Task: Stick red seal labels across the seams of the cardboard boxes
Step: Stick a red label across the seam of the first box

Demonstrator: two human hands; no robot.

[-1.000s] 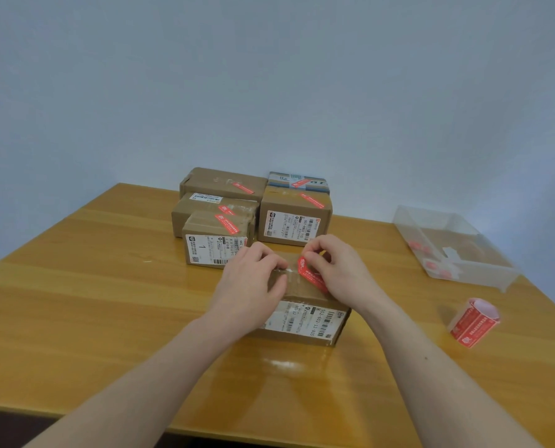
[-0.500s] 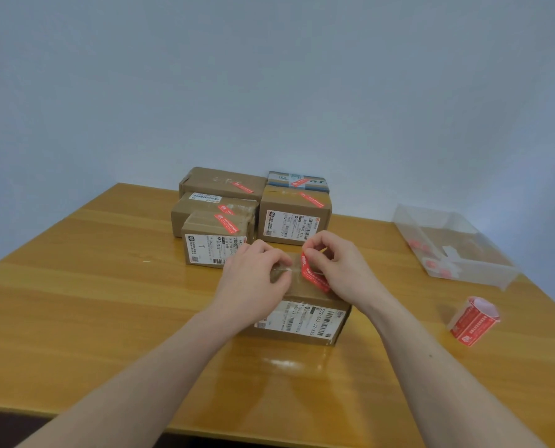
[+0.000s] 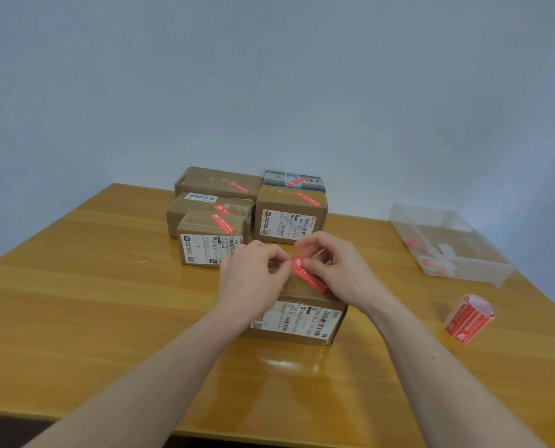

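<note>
Cardboard, the nearest box (image 3: 297,321) carries a white shipping sticker reading "502-602-12-815". On its top, partly hidden by both hands, a red seal label (image 3: 308,275) lies diagonally; the left hand (image 3: 253,279) and right hand (image 3: 337,270) pinch its far end with curled fingers. Rightward stands the label roll (image 3: 468,318). Beyond, five sealed boxes (image 3: 218,227) cluster; one front reads "1", other print too small to read.

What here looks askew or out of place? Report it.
Nothing serious. The roll of red labels lies tipped on its side near the table's right edge. The red seals on the back boxes sit diagonally, though consistently. The clear bin holds loose scraps.
</note>
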